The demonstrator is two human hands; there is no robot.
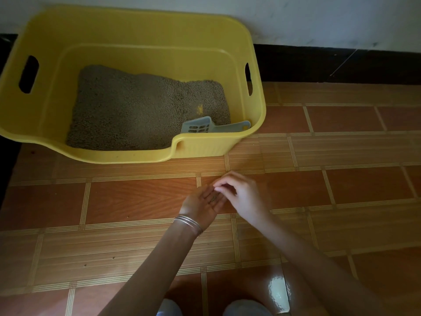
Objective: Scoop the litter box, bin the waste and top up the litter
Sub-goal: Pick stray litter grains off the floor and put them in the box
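Yellow box (145,55) backed against white wall (319,17), left end cropped by frame edge. Front rim low on left half, stepped up on right half; handle slot in each end wall. Litter (127,110) inside box, heaped toward left and back, thinner at right; small yellow spot in it just behind scoop. Scoop (198,127) inside box at front-right corner, slotted bowl on litter, handle pointing at right wall, lower edge hidden behind raised front rim. Black skirting (330,65) behind box, running on to its right.

Broad tiled floor (341,190) in front of and right of box; band of tile between front rim and both grips. Grips in front of box, well apart from rim, roughly level with its right half.

Left grip (202,202) palm up, fingers straight and relaxed, a few dark grains (214,198) lying on palm; bangles (189,223) at wrist. Right grip (243,192) just beside it, fingers curled, fingertips (222,185) bunched together and touching left fingers above grains; anything pinched between tips too small to tell.

Grains blurred, number unreadable. Fill of scoop slots hard to make out. Strip left of box too dark to read. Knees (246,307) farthest from box, cut off by bottom edge, glare patch on tile beside them.
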